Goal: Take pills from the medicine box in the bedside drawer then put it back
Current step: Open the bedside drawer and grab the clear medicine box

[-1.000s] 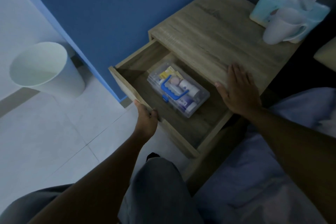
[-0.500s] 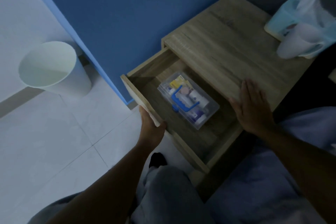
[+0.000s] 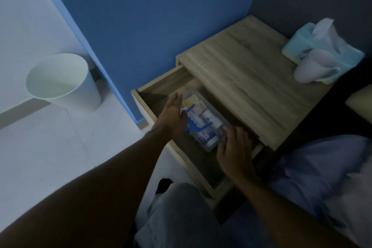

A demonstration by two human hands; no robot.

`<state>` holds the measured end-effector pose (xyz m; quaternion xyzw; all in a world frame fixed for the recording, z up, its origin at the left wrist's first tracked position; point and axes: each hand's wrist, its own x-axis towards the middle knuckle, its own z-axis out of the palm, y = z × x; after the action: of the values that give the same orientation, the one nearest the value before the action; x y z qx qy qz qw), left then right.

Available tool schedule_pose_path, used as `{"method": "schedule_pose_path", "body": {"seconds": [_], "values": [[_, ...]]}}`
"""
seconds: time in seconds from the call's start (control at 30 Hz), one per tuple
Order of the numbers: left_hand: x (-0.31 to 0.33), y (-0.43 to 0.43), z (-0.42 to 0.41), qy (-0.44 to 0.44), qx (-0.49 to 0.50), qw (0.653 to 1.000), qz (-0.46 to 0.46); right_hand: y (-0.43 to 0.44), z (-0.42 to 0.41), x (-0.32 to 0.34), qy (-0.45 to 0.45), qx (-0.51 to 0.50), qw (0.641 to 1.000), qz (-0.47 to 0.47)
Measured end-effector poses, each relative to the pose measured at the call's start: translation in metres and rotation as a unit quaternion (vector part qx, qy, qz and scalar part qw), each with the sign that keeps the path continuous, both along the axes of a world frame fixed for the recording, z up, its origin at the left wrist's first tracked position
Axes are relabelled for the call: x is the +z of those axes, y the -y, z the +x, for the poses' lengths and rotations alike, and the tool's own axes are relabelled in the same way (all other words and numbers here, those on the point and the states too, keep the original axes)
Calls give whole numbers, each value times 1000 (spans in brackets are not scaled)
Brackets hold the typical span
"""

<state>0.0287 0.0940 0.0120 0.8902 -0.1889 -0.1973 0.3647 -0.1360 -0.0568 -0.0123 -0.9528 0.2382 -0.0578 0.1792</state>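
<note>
The wooden bedside drawer (image 3: 161, 84) stands pulled out. Inside it lies a clear plastic medicine box (image 3: 203, 122) with a blue handle and small bottles and packets showing through the lid. My left hand (image 3: 173, 117) reaches into the drawer with its fingers spread, at the box's left side and partly covering it. My right hand (image 3: 235, 151) is inside the drawer too, its fingertips at the box's near right corner. I cannot tell whether either hand has a grip on the box. The frame is dim and a little blurred.
On the bedside table top (image 3: 251, 86) stand a light blue tissue box (image 3: 314, 46) and a white mug (image 3: 314, 68) at the far right. A white waste bin (image 3: 62, 80) stands on the tiled floor by the blue wall. My knee (image 3: 181, 207) is just before the drawer.
My left hand has left the drawer's front edge and gone into the drawer beside the box. My right hand has come off the table top down to the box's near corner.
</note>
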Motion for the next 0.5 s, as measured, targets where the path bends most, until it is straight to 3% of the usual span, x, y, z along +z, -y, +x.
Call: {"method": "schedule_pose_path", "body": {"seconds": [0.13, 0.27, 0.5], "values": [[-8, 19, 11, -87, 26, 996, 5, -15, 27, -14, -53, -203, 955, 209], [-25, 28, 27, -133, 73, 988, -15, 1, 60, -26, -69, -291, 892, 340], [-42, 31, 50, -174, 149, 972, -46, -2, 68, -43, 13, -374, 827, 419]]}}
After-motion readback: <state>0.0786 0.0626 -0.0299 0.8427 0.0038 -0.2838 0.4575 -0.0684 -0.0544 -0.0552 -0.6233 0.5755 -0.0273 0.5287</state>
